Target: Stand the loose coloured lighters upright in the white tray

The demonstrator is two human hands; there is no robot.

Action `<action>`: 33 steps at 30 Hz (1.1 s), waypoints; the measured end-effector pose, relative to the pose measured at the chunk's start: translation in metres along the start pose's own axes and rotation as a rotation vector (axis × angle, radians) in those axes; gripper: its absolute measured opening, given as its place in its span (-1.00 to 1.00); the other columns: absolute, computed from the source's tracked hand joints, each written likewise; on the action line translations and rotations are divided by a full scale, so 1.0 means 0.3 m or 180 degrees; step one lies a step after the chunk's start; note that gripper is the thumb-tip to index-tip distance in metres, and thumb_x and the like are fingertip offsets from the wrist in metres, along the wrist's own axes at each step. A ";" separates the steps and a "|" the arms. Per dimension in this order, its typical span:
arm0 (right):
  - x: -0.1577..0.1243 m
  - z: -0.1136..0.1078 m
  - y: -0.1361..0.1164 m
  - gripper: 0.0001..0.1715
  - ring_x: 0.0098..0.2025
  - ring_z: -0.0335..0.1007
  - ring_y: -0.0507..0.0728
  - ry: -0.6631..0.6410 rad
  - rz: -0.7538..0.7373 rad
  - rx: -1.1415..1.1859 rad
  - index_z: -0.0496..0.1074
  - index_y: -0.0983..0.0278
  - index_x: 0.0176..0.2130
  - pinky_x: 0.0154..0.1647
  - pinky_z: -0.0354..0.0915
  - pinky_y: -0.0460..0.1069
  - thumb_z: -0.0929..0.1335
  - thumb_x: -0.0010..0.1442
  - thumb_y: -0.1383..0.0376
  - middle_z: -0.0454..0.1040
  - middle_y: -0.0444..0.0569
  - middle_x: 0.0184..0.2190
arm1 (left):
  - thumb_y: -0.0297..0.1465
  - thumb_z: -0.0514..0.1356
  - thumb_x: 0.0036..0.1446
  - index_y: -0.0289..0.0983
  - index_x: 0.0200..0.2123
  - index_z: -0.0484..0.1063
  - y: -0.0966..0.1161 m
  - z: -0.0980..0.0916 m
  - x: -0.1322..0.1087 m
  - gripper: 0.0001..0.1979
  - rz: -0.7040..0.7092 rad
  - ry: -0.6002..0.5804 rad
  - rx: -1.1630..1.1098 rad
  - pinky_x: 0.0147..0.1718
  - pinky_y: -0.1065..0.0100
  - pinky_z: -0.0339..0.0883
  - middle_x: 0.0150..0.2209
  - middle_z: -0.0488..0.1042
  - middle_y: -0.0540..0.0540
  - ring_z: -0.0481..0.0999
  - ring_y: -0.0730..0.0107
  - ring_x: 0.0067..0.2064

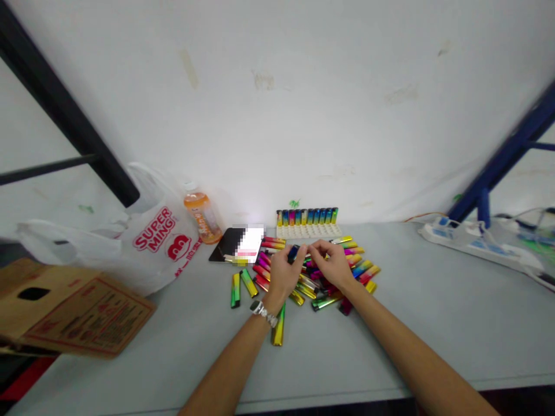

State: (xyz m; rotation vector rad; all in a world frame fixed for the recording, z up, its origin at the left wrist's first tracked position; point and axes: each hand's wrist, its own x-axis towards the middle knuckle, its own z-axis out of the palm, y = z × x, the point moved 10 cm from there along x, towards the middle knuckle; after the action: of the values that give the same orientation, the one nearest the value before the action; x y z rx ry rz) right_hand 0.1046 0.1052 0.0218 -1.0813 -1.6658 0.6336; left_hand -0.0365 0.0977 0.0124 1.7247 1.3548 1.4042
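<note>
We have our left hand (281, 273) over a loose pile of slim, shiny, multicoloured lighters (307, 284) on the smooth grey table (433, 312), its thumb and fingers closed round a glossy dark blue lighter (293, 252), of which only a short part shows. Our right hand (335, 264) is just beside it on the right, fingers bent and fingertips drawn together near the left thumb; the view is too small there, so we cannot tell whether they pinch anything. A silver metal wristwatch (263, 314) circles our left wrist, and a yellow and green lighter (278, 328) lies apart on the near side of it. Beyond the pile, close to the white wall (303, 115), we see a white rack (309, 231) with a row of lighters (307, 217) standing upright along its far side. Left of the pile lies a flat black tablet-like panel (225, 238), partly blurred, and farther left stand an orange drink bottle (202, 219), a white plastic bag with red lettering (160, 245) and, nearer us, a brown cardboard box (87, 318). Far to the right lies a white power strip (472, 249)
</note>
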 end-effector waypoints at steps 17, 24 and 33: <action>-0.004 0.012 -0.015 -0.71 -0.50 0.29 0.03 -0.0175 -0.0086 -0.0228 0.51 0.32 -0.40 -0.43 0.22 -0.08 0.30 0.21 0.21 0.47 -0.10 -0.54 | -0.22 0.06 0.19 -0.29 -0.59 0.31 0.005 0.012 -0.014 -0.63 0.0015 -0.0048 0.0457 -0.54 0.40 -0.05 -0.64 0.34 0.04 0.23 0.49 -0.56; -0.005 0.019 -0.016 -0.70 -0.52 0.27 0.03 -0.0219 -0.0162 -0.0272 0.50 0.30 -0.41 -0.44 0.21 -0.08 0.29 0.23 0.20 0.45 -0.12 -0.56 | -0.23 0.06 0.19 -0.29 -0.59 0.31 0.001 0.014 -0.011 -0.64 0.0005 -0.0037 0.0341 -0.55 0.40 -0.06 -0.64 0.32 0.06 0.20 0.51 -0.57; -0.008 0.017 -0.027 -0.71 -0.54 0.21 0.02 -0.0206 -0.0170 -0.0240 0.46 0.30 -0.43 -0.46 0.17 -0.08 0.29 0.23 0.21 0.38 -0.14 -0.60 | -0.09 0.09 0.19 -0.28 -0.62 0.22 0.004 -0.003 -0.019 -0.54 -0.0030 0.0028 0.0139 -0.54 0.41 -0.03 -0.64 0.21 0.08 0.16 0.53 -0.56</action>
State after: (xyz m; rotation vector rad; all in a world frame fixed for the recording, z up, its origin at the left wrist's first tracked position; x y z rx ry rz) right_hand 0.0973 0.0997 0.0254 -1.0762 -1.7809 0.5807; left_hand -0.0366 0.0920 0.0114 1.7396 1.4065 1.3883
